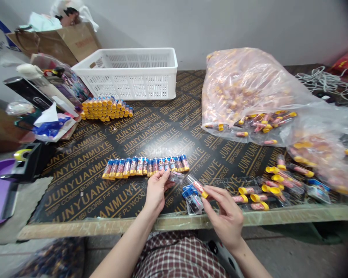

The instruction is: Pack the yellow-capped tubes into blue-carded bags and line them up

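Above the near edge of the table, my right hand (224, 216) pinches a clear tube with a yellow end and a pink-red label (196, 186) by its yellow end. Its clear end points up and left, toward my left hand (158, 190). That hand's fingers are closed on a small clear plastic sleeve (176, 177). Between the hands lies a pile of flat blue-printed clear sleeves (193, 199). Just beyond my left hand, a row of blue-wrapped tubes with yellow ends (145, 166) runs side by side. Loose pink-labelled tubes (259, 197) lie right of my right hand.
A white plastic basket (139, 83) stands at the back, with stacked blue-and-yellow tubes (106, 109) before it. A large clear bag of tubes (243, 85) spreads over the back right. A black tape dispenser (31, 162) and a purple dustpan (0, 189) are at left.
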Demonstrator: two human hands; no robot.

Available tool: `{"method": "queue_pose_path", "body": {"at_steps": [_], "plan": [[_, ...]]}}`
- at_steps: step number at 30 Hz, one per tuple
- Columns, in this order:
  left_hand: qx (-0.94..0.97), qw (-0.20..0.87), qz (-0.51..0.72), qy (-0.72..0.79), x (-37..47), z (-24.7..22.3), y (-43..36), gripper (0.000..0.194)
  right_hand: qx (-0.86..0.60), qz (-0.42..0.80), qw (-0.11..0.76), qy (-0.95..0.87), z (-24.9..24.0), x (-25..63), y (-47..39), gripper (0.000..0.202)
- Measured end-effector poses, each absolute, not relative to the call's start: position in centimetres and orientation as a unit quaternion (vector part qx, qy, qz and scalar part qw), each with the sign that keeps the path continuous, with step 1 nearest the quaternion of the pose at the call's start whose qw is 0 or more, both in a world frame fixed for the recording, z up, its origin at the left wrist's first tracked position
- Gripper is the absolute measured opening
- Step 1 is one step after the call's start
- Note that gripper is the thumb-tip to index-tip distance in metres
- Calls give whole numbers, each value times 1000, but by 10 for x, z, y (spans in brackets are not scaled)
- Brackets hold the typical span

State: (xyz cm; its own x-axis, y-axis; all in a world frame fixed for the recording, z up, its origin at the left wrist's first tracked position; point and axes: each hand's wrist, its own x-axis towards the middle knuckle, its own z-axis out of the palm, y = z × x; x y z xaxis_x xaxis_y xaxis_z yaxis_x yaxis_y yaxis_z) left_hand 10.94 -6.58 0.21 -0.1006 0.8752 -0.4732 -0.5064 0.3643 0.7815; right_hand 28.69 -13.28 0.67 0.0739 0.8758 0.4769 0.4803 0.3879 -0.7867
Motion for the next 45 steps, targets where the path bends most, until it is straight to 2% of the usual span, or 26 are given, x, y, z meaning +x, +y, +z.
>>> {"method": "queue_pose_path", "body": {"at_steps": [7, 14, 18, 22, 26, 30, 35, 45], "plan": [[179, 637, 533, 528, 110, 2, -67, 39, -505, 145, 508, -683, 7, 283, -132, 41], [207, 602, 546, 545, 117, 5, -70, 38, -452, 157, 495, -725, 6, 276, -134, 43], [208, 659, 527, 494, 121, 14, -74, 35, -445, 209, 468, -734, 0, 279, -134, 45], [216, 717, 473, 465, 122, 20, -78, 47, -456, 222, 456, -731, -5, 285, -131, 51], [259, 771, 371, 449, 124, 19, -83, 40, -473, 228, 442, -727, -4, 287, -128, 70], [279, 793, 315, 441, 126, 17, -89, 36, -434, 317, 420, -731, -2, 288, -125, 83], [283, 809, 303, 416, 127, 18, -94, 30, -414, 362, 426, -719, -5, 287, -127, 84], [270, 809, 305, 424, 127, 25, -93, 35, -417, 363, 448, -703, -7, 285, -128, 85]]}}
